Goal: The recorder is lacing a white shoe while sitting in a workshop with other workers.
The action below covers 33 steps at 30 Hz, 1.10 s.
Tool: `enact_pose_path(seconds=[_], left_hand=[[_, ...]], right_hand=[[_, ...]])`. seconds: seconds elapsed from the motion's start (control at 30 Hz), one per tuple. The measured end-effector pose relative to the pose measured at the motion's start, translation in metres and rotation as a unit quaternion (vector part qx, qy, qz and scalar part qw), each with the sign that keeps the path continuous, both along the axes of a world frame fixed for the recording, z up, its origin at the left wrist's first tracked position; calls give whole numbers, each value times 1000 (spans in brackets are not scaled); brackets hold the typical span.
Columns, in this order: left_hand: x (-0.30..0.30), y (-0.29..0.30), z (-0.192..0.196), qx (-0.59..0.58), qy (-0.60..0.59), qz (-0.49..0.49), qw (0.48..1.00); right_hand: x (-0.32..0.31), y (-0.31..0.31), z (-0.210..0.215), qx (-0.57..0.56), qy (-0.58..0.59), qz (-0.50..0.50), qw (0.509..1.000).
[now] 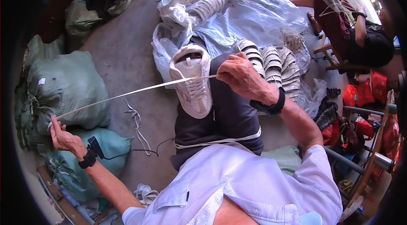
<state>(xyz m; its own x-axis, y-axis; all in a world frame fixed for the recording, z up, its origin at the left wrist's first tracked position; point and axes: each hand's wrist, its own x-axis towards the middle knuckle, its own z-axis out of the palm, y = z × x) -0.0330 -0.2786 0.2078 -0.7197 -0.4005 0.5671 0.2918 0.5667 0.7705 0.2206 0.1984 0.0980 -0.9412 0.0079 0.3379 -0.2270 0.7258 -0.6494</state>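
Observation:
A white sneaker (199, 107) rests on my lap, toe toward me, with laces threaded across its tongue. A flat white shoelace (127, 94) runs taut in a long slant across the front of the shoe. Its far left end is pinched in the fingers of my left hand (68, 140), stretched out wide beside a green sack. Just right of the shoe, my right hand (246, 76) is closed on the other stretch of the lace, knuckles up. More white laces (224, 141) lie across my thighs.
Stacked shoe uppers (271, 65) stand right of my knees, beside clear plastic bags (254, 6). Green sacks (72, 87) fill the left side. Loose laces (137, 125) and a black cable (131, 152) lie on the floor. Another person (360, 34) sits at the upper right.

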Motion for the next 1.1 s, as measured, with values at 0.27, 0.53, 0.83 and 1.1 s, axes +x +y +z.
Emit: enact_pose_path(seconds=[0.27, 0.53, 0.83, 1.1], left_hand=[[-55, -43, -25, -103, -46, 18, 993], [-80, -37, -93, -7, -148, 11, 989], [-6, -1, -1, -22, 90, 21, 995], [-58, -12, -104, 161, -170, 21, 972]], right_hand=[[58, 110, 18, 91, -93, -106, 986], [127, 202, 38, 61, -149, -274, 948], [159, 217, -21, -479, 92, -383, 784], [110, 225, -12, -729, 199, -281, 592]])
